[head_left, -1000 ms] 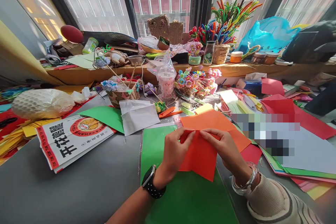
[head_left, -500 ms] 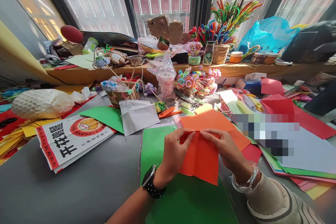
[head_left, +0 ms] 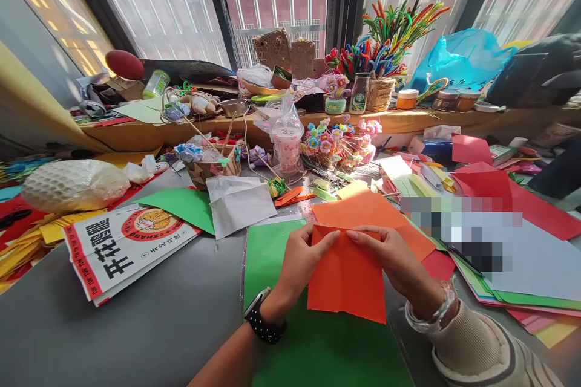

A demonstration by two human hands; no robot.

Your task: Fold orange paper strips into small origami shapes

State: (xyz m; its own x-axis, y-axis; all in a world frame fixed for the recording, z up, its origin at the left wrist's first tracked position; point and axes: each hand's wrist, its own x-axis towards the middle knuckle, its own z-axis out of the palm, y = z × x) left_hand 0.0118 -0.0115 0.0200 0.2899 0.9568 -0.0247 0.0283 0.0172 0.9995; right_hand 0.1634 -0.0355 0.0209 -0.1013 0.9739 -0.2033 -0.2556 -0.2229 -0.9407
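Note:
Both my hands pinch the upper edge of a creased orange paper (head_left: 347, 281), which hangs toward me with a fold line down its middle. My left hand (head_left: 305, 260), with a watch on its wrist, grips it left of that line, thumb in front. On the other side my right hand (head_left: 399, 260) holds it with thumb and fingertips; the fingers behind the paper are hidden. Below lies a green sheet (head_left: 331, 357) on the table. Another orange sheet (head_left: 363, 208) rests flat just beyond my hands.
A printed paper bag (head_left: 131, 248) and a white paper (head_left: 240, 208) lie to the left. Stacked coloured sheets (head_left: 540, 266) are at the right, partly under a blurred patch. Behind stand a bagged pink cup (head_left: 288, 148) and a basket of small craft flowers (head_left: 333, 145).
The orange paper has turned a little and spread wider, its lower edge shifting right. My right hand has moved slightly right and down; both hands keep their pinch.

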